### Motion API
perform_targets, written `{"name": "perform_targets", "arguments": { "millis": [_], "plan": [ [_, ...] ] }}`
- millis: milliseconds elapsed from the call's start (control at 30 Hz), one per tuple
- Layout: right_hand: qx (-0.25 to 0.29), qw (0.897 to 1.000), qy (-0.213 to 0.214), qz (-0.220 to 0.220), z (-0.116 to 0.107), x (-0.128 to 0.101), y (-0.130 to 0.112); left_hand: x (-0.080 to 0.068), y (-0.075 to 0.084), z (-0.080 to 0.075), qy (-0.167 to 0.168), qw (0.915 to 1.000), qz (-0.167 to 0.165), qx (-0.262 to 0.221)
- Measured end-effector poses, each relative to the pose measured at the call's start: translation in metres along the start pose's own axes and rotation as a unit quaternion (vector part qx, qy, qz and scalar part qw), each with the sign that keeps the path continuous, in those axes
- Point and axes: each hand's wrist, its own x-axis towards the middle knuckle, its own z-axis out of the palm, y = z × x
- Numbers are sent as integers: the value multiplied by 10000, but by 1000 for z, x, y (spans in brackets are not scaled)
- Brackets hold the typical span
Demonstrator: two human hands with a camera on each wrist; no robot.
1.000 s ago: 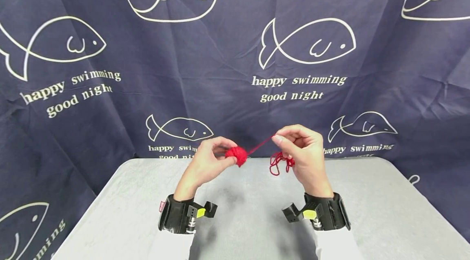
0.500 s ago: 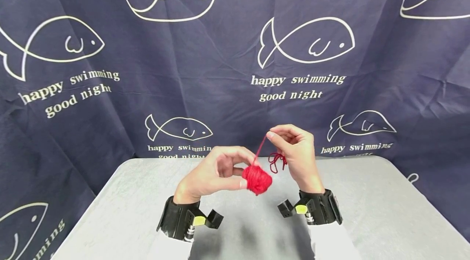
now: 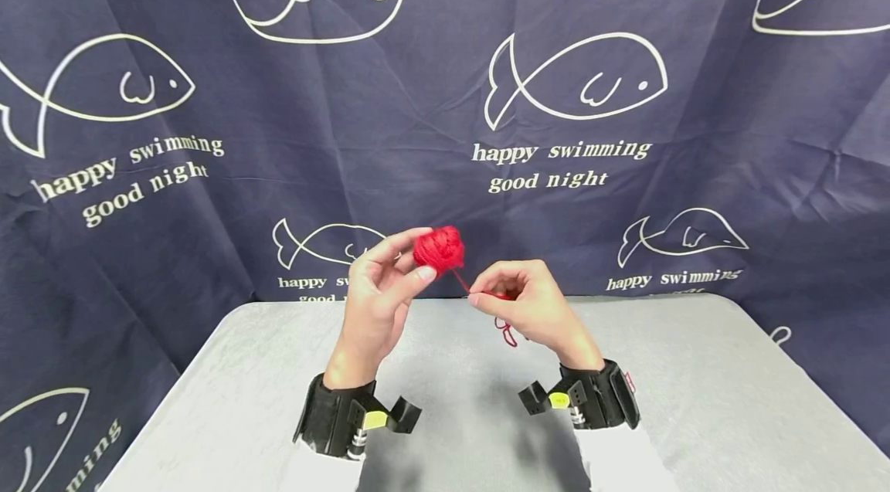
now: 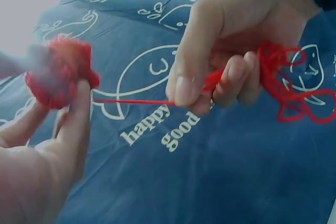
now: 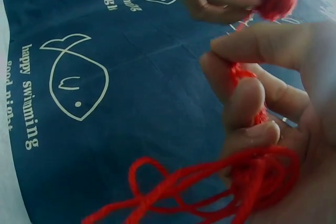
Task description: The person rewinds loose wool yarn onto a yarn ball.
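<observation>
A red ball of yarn [image 3: 439, 248] is pinched between the thumb and fingers of my left hand [image 3: 378, 291], held up above the far part of the table. From its lower right a short taut strand [image 4: 134, 101] runs to my right hand [image 3: 531, 303], whose thumb and forefinger pinch it. The right hand's other fingers curl round more of the yarn, and loose red loops [image 5: 173, 192] dangle below them in the right wrist view. Both hands are off the tabletop, the left one a little higher.
A pale grey table [image 3: 445, 415] lies under both hands. Behind its far edge hangs a dark blue cloth [image 3: 389, 152] printed with white fish and lettering. Each wrist wears a black strap [image 3: 334, 415] with a small camera mount.
The yarn ball first came right and down, then went up and left with my left hand, which has turned upward. My right hand has moved left and down, still pinching the strand.
</observation>
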Motion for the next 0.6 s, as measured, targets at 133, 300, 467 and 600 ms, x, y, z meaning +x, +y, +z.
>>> {"name": "perform_targets", "arguments": {
  "millis": [133,300,467,600],
  "plan": [
    [64,9993,-355,-74,2,-2,-6,2,1,-6,755,9933,64,873],
    [219,9984,-387,-362,3,-5,-12,3,-3,-17,1069,9618,-134,2518],
    [463,9960,-97,-757,1,-6,-16,1,-8,-24,489,9310,-415,3594],
    [791,9932,332,-783,-2,-6,-19,-1,-9,-24,-193,9120,-704,4035]
  ]
}}
